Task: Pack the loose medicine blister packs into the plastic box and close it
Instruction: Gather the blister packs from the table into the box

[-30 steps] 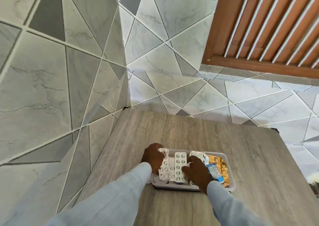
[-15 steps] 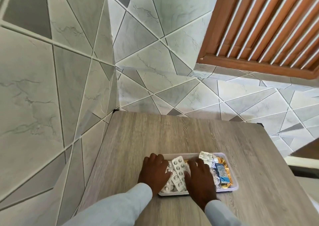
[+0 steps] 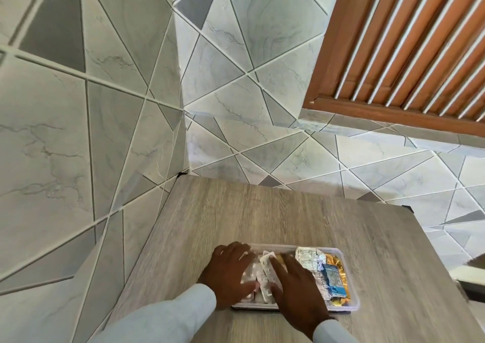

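We see the wooden bench [image 3: 288, 216] in a tiled corner, and near its front edge the clear plastic box [image 3: 351, 290] without a lid on it. Our left hand [image 3: 231, 274] lies flat over the box's left end, our right hand [image 3: 296, 290] over its middle. Both hands have the fingers [image 3: 278, 266] spread and pressing on the white blister packs [image 3: 266, 277] inside, gripping nothing. Silver, gold and blue packs [image 3: 333, 277] fill the right part.
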